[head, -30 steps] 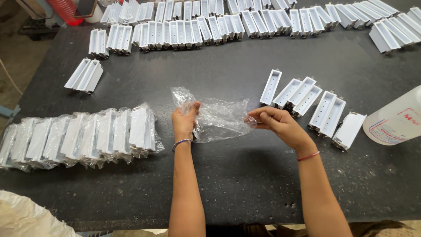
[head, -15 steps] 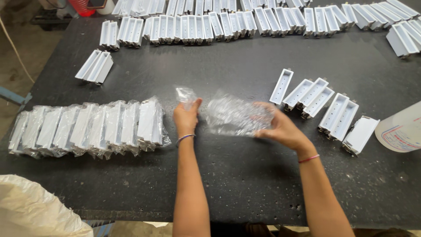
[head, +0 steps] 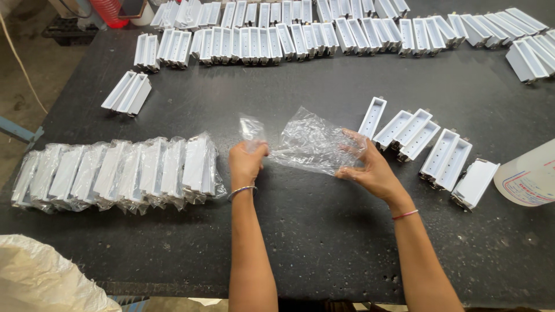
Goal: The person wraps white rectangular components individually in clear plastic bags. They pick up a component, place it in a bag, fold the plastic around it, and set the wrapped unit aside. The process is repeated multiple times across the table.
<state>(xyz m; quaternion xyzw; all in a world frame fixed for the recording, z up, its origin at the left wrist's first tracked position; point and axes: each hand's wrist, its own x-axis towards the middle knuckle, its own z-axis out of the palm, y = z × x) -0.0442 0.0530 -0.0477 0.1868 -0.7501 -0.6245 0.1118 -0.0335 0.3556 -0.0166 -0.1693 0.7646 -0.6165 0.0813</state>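
Both hands mid-desk: left hand [head: 247, 163] pinches clear bag [head: 309, 141] corner, right hand [head: 370, 167] fingers spread inside mouth, stretching it open; bagged parts [head: 118, 170] near left edge.

**Both arms stretched forward, hands raised and apart**

The two bare forearms run up from the bottom edge, nearly parallel, the right one angled slightly inward. The left hand [head: 247, 163] is closed into a loose fist, fingers curled and pinched together at the top, its back toward the camera, a thin bracelet at the wrist. The right hand [head: 370, 167] is more open, fingers spread and extended to the left, thumb below, a red thread around its wrist.
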